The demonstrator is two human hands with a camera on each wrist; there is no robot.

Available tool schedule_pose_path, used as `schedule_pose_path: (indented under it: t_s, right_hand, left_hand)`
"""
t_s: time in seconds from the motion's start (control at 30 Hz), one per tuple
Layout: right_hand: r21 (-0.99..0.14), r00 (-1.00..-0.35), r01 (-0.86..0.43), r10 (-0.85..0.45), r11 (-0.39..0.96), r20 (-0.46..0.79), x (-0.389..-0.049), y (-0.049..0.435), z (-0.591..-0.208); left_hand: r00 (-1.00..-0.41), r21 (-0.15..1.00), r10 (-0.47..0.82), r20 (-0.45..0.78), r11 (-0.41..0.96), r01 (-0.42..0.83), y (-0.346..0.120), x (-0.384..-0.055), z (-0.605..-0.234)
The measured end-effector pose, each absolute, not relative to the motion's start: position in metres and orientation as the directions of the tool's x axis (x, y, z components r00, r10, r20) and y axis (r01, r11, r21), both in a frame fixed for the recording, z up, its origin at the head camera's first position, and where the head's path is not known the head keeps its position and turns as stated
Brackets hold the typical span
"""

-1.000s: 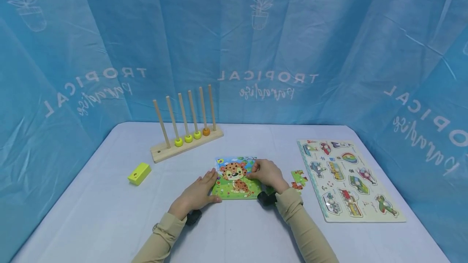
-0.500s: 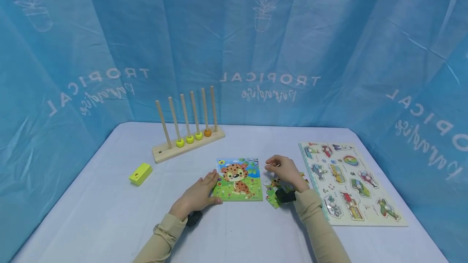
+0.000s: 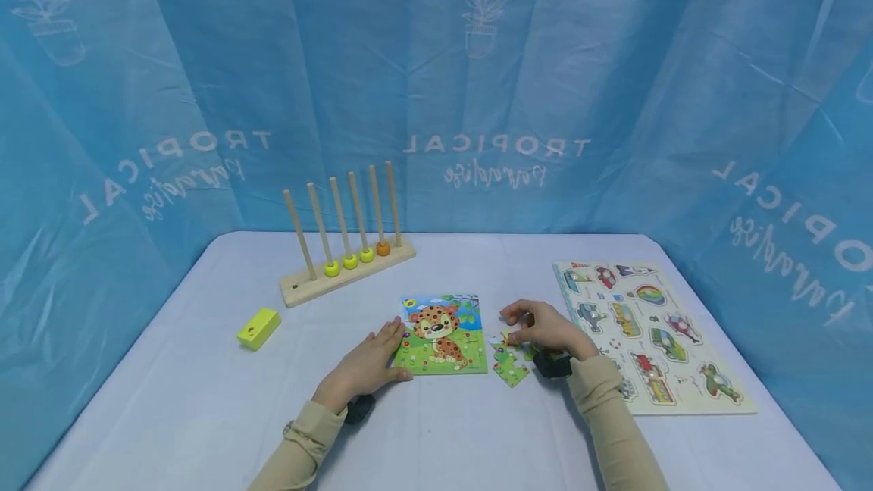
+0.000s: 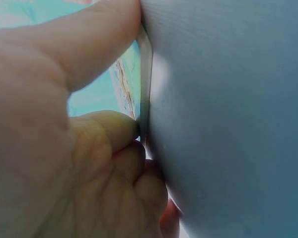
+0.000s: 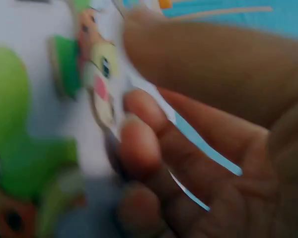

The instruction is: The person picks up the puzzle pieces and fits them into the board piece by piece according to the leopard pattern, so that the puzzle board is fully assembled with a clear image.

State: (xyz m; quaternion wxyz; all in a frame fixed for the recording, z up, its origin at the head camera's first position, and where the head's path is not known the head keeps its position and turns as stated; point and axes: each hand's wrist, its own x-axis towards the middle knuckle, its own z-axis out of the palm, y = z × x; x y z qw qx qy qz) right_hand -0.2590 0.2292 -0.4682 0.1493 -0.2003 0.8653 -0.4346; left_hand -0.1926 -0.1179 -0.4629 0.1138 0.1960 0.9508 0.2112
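A square jigsaw puzzle (image 3: 440, 362) with a spotted leopard cub on grass lies in the middle of the table. My left hand (image 3: 364, 362) rests along its left edge, fingers stretched forward and thumb near the lower left corner. In the left wrist view, the thumb and fingertips meet the board's edge (image 4: 145, 74). To the right of the puzzle, my right hand (image 3: 546, 324) is over several loose puzzle pieces (image 3: 510, 370). The right wrist view is blurred; thumb and bent fingers stand apart beside a piece with an animal face (image 5: 103, 74).
A pale board with vehicle pieces (image 3: 655, 324) lies at the right. Behind and left stands a wooden peg rack (image 3: 348, 271) with yellow beads and one orange bead. A yellow block (image 3: 259, 328) sits at the left. A blue curtain (image 3: 436, 89) surrounds the table.
My right hand has left the right part of the leopard puzzle and moved right, then lower over the loose pieces, uncovering the picture. The left hand stays at the puzzle's left edge.
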Motion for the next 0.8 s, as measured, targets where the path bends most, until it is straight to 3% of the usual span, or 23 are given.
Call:
schedule_pose_path:
  t_s: [0.1, 0.2, 0.5, 0.8]
  right_hand:
    - [-0.824, -0.817, -0.258, -0.569, 0.504, -0.091, -0.261, 0.237, -0.468]
    - [-0.811, -0.799, -0.276, -0.592, 0.515, -0.103, -0.261, 0.237, -0.466]
    - [-0.722, -0.870, -0.206, -0.461, 0.661, -0.174, -0.264, 0.220, -0.456]
    - [-0.648, -0.915, -0.217, -0.383, 0.730, -0.125, -0.265, 0.215, -0.459]
  left_hand:
    - [-0.896, 0.454, 0.424, -0.128, 0.828, 0.327, -0.118, -0.192, -0.463]
    - [-0.899, 0.448, 0.421, -0.125, 0.832, 0.327, -0.118, -0.192, -0.463]
    - [-0.895, 0.456, 0.426, -0.130, 0.828, 0.328, -0.116, -0.190, -0.461]
    - [-0.900, 0.444, 0.415, -0.134, 0.837, 0.320, -0.116, -0.191, -0.462]
